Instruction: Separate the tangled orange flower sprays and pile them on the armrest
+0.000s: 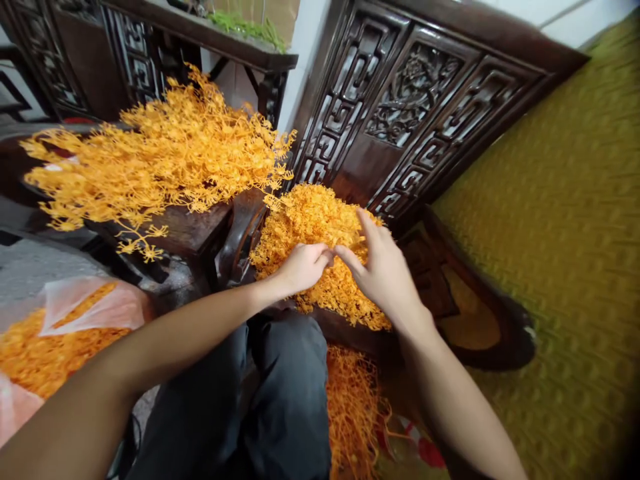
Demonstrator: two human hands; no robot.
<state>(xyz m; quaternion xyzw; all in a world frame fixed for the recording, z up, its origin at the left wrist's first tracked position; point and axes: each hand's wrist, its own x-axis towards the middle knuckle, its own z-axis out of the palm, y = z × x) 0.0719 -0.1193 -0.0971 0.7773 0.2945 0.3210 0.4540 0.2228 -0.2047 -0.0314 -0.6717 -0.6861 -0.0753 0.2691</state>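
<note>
Both my hands meet above a heap of small orange plastic-looking flower pieces [310, 213], piled on a dark wooden seat against its carved back. My left hand [304, 268] is closed, its thumb and fingertips pinched together; what they hold, if anything, is too small to make out. My right hand [385, 267] is open, index finger stretched up and thumb pointing towards the left fingertips, close to touching them. Its other fingers are partly hidden. To the left, a larger pile of orange branching sprigs [175, 153] covers a dark wooden table, some hanging over its edge.
A translucent bag [90, 313] of orange pieces stands at lower left. Thin orange stems [350, 413] lie below the seat, beside my knees. The carved wooden seat back [370, 160] rises ahead, and a yellow-green textured surface [560, 200] fills the right side.
</note>
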